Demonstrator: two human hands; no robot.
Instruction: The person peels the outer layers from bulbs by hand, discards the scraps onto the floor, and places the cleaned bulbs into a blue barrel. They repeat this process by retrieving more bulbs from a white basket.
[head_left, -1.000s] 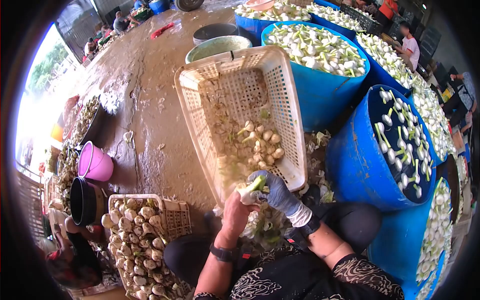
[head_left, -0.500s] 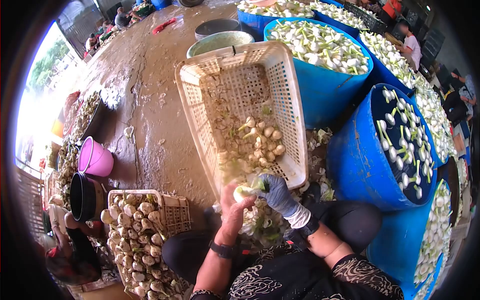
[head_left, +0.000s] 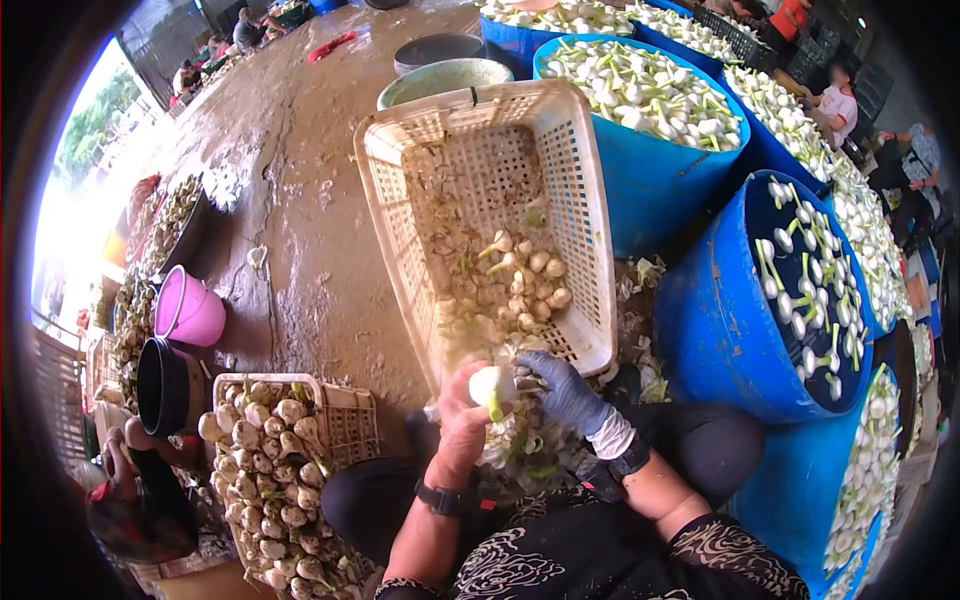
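A peeled white garlic bulb (head_left: 487, 384) with a green stem stub is gripped by my bare left hand (head_left: 458, 412), over the near end of a dirty cream plastic crate (head_left: 604, 300). Beside the bulb, my right hand (head_left: 568, 392), in a grey-blue glove, is closed with curled fingers. Whatever it holds, if anything, is hidden. Inside the crate lies a small heap of unpeeled garlic bulbs (head_left: 525, 285). Peeled skins and leaf scraps (head_left: 525, 450) lie below my hands, between my knees.
Blue tubs (head_left: 690, 310) of peeled garlic stand along the right. At left are a crate of dirty bulbs (head_left: 270, 480), a pink bucket (head_left: 190, 308) and a black bucket (head_left: 168, 392). A round basin (head_left: 445, 82) stands behind my crate. Other people sit at the edges.
The bulb has turned in my left hand, so its stem now points down toward me. My right hand has drawn slightly away from it to the right.
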